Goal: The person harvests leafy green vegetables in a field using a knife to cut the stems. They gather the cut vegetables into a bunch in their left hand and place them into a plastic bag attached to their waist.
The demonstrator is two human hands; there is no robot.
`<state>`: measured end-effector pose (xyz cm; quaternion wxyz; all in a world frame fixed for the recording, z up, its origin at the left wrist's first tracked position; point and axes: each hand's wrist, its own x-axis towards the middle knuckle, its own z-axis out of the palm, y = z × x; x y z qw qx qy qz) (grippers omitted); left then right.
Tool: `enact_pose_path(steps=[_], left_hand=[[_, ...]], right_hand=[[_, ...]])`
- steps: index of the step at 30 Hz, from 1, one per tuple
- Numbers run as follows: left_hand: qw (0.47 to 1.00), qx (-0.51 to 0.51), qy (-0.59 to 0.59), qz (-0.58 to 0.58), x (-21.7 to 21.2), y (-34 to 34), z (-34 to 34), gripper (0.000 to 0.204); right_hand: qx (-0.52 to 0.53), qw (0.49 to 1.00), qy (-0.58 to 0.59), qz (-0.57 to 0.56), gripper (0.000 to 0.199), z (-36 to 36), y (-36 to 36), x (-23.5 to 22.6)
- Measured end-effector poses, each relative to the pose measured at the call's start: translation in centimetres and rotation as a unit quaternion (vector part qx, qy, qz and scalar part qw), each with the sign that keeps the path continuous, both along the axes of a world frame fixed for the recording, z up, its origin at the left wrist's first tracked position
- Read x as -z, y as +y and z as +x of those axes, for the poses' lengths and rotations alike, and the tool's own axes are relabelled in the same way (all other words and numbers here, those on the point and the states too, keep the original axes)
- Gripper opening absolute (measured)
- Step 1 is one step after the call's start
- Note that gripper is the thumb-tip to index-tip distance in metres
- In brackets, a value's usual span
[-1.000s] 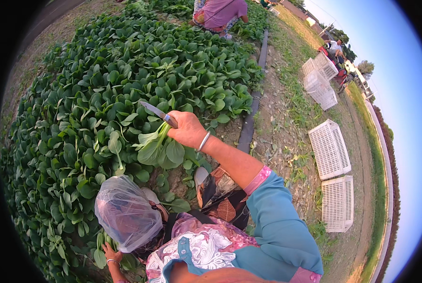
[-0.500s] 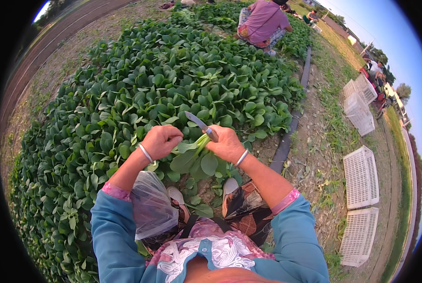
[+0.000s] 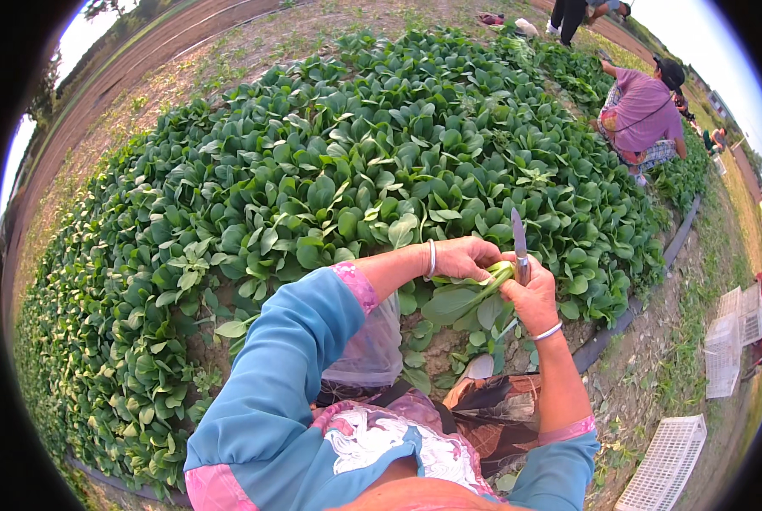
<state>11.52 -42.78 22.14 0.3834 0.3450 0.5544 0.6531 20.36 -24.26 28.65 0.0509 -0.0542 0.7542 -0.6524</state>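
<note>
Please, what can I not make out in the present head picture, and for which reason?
All in the head view:
Knife handle: partly hidden by the right hand.
Nearest white crate: cut off by the lower edge.
Standing person: cut off by the top edge.

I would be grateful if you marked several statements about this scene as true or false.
1. The right hand holds a knife. True.
2. The blade points toward the wearer's body. False: it points away, toward the picture's top.
3. The left hand is at the stalks of the picked greens. True.
4. The left wrist is bare. False: a silvery bracelet circles it.
5. White crates are at the picture's right. True.
</note>
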Motion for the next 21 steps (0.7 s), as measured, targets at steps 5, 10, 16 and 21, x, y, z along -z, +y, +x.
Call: enact_pose_path(steps=[5, 10, 16, 21], left_hand=[[0.988, 0.117, -0.094, 0.022, -1.5, -0.3, 0.3, 0.073], [0.998, 0.025, -0.055, -0.024, -0.8, 0.2, 0.4, 0.060], [0.950, -0.214, 0.154, -0.166, -1.1, -0.2, 0.8, 0.023], [0.873, -0.297, 0.310, -0.231, -1.1, 1.2, 2.2, 0.035]], right_hand=[[-0.010, 1.000, -0.013, -0.020, 0.027, -0.2, 0.0, -0.9], [0.009, 0.998, -0.015, -0.062, 0.030, -0.8, 0.5, 0.1], [0.113, 0.993, -0.036, -0.027, 0.022, -1.4, 0.1, 0.0], [0.139, 0.974, 0.067, 0.168, 0.027, -2.0, -0.3, 1.5]])
